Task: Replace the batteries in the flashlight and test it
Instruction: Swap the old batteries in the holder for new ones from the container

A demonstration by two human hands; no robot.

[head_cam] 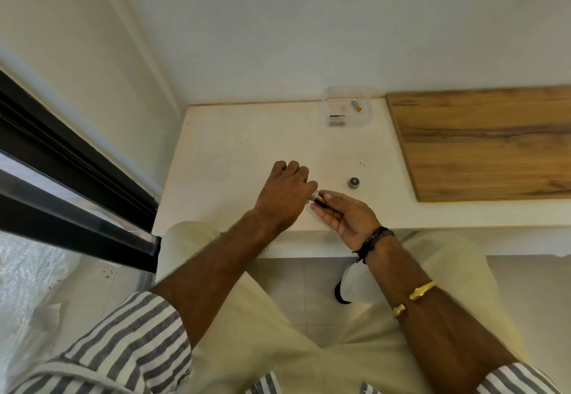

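Striped sleeves (123,347) frame both forearms over the white counter (234,146). Left hand (282,195) curls round the flashlight (313,197), hiding all but its open end. Right hand (349,216) pinches a battery (321,200) between thumb and fingertips, its tip at that opening. Just beyond, the cap (354,182) stands alone; farther back, a clear container (346,121) holds spare batteries (356,105)

- flashlight (313,197): body hidden inside left hand (284,199); only the grey end shows.
- battery (321,200): mostly covered by fingers of right hand (349,217).
- box (366,117): some contents too small to tell.
- board (482,143): cut off at right edge.
- window frame (61,152): cut off at left edge.
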